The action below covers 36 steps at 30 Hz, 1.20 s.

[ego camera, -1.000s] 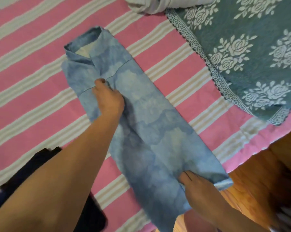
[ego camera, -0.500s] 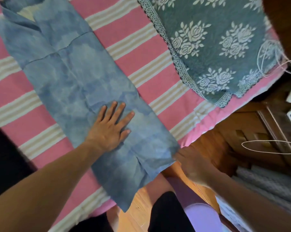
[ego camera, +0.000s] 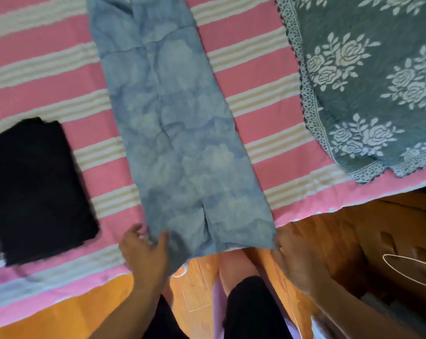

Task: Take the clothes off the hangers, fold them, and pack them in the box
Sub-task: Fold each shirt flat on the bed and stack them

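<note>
Bed cover [ego camera: 256, 77]: a pink sheet with pale stripes is being used as the folding surface; its near edge is running just past the hem of the shirt, with wooden floor [ego camera: 60, 311] below it
Green quilt [ego camera: 368, 77]: a floral quilt with a lace border is lying on the far right of the bed, well apart from the shirt
Blue shirt [ego camera: 180, 133]: it is off its hanger and is lying flat as 1 long narrow strip, sides already folded inward, collar away from the person, hem hanging slightly over the bed edge
Dark garment [ego camera: 35, 187]: 1 folded dark piece is resting on the bed to the left of the shirt, near but not touching it
Left hand [ego camera: 146, 253]: the near left corner of the hem is being pinched between thumb and curled fingers
Right hand [ego camera: 297, 258]: it is being held at the near right corner of the hem; it is blurred, so whether cloth is being gripped cannot be told
Progress: about halfway for this shirt is being judged; the crosswise folds and the packing are not yet done, and no box is being shown clearly
Open room: bare striped sheet is lying on both sides of the shirt and beyond the collar, so folding the hem away from the person is being judged unobstructed; the bed edge is giving no room toward the person
</note>
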Each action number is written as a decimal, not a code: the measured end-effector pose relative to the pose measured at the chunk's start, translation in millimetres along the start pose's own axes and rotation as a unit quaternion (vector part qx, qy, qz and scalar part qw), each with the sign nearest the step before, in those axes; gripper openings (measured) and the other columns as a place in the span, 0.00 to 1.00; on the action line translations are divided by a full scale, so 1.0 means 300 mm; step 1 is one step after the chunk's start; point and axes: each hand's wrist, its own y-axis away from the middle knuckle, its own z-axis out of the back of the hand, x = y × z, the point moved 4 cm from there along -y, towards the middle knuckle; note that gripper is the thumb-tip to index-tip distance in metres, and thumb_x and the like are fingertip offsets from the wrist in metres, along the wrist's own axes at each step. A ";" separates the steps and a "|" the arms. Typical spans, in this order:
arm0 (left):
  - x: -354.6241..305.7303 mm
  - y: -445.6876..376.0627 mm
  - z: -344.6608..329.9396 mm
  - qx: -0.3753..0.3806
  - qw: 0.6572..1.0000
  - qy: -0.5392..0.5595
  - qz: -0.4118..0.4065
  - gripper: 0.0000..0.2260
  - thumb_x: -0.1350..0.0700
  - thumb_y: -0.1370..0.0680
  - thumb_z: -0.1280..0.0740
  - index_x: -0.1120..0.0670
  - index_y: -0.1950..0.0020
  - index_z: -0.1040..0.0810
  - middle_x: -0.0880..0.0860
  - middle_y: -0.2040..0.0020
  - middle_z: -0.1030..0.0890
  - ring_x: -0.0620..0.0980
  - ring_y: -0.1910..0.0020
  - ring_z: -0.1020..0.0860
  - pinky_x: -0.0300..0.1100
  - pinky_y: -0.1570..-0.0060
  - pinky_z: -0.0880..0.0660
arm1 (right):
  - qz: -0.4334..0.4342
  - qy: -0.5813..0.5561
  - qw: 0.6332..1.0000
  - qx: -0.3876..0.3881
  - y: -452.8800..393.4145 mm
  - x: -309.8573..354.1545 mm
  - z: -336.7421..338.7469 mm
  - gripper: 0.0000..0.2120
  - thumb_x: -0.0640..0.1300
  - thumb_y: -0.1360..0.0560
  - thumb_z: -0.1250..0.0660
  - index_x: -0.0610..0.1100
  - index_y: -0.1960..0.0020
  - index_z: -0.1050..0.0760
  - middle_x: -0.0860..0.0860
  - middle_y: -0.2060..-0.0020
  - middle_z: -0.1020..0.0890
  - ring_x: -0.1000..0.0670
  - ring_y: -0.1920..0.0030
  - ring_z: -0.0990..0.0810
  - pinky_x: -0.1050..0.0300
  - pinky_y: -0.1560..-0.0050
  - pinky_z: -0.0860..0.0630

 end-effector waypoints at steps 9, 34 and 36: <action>0.205 0.104 -0.115 0.067 0.983 0.083 0.151 0.08 0.53 0.26 0.26 0.55 0.50 0.19 0.54 0.57 0.15 0.56 0.58 0.17 0.49 0.60 0.23 | -0.102 0.064 0.993 0.012 0.008 0.054 -0.004 0.13 0.38 0.23 0.32 0.51 0.59 0.32 0.56 0.69 0.30 0.53 0.69 0.30 0.63 0.70 0.39; 0.027 0.191 -0.258 0.183 0.948 0.259 0.008 0.14 0.64 0.26 0.38 0.56 0.45 0.17 0.49 0.49 0.16 0.38 0.52 0.19 0.31 0.52 0.26 | -0.016 0.107 0.980 0.166 -0.403 0.560 -0.251 0.11 0.41 0.22 0.39 0.38 0.43 0.25 0.38 0.44 0.20 0.37 0.43 0.21 0.50 0.46 0.26; 0.033 0.164 -0.258 0.174 0.910 0.349 0.143 0.12 0.63 0.25 0.33 0.56 0.42 0.19 0.56 0.51 0.14 0.45 0.55 0.17 0.39 0.57 0.22 | -0.015 0.108 0.973 0.202 -0.415 0.553 -0.257 0.11 0.39 0.22 0.39 0.37 0.43 0.24 0.38 0.44 0.19 0.38 0.42 0.20 0.51 0.45 0.25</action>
